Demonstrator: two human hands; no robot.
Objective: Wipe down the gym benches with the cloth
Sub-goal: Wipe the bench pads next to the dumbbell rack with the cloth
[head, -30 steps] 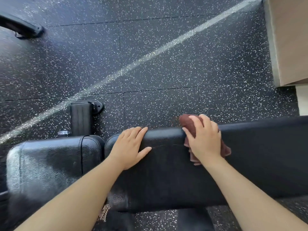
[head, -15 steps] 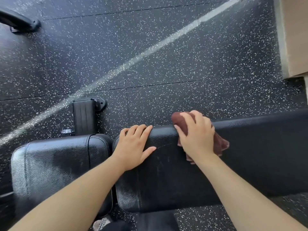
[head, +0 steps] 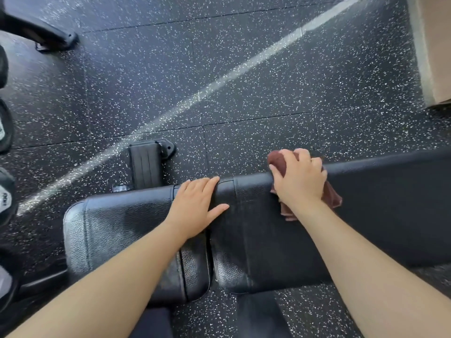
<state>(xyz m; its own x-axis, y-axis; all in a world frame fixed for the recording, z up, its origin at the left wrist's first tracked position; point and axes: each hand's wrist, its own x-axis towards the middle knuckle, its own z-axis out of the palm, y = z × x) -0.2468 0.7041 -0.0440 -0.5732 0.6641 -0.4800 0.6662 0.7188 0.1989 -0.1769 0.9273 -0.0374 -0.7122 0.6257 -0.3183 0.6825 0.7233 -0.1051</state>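
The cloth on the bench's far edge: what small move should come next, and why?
Probably slide the right hand, which grips the cloth over the far edge of the long pad, rightward along that edge. The pad runs on to the right, while the left hand rests flat at its left end.

The bench (head: 256,240) is upholstered in black textured vinyl. It has two pads set end to end with a narrow gap between them: a short seat pad (head: 117,235) and a long back pad (head: 390,215). The maroon cloth (head: 278,163) is bunched and drapes over the back pad's far edge.
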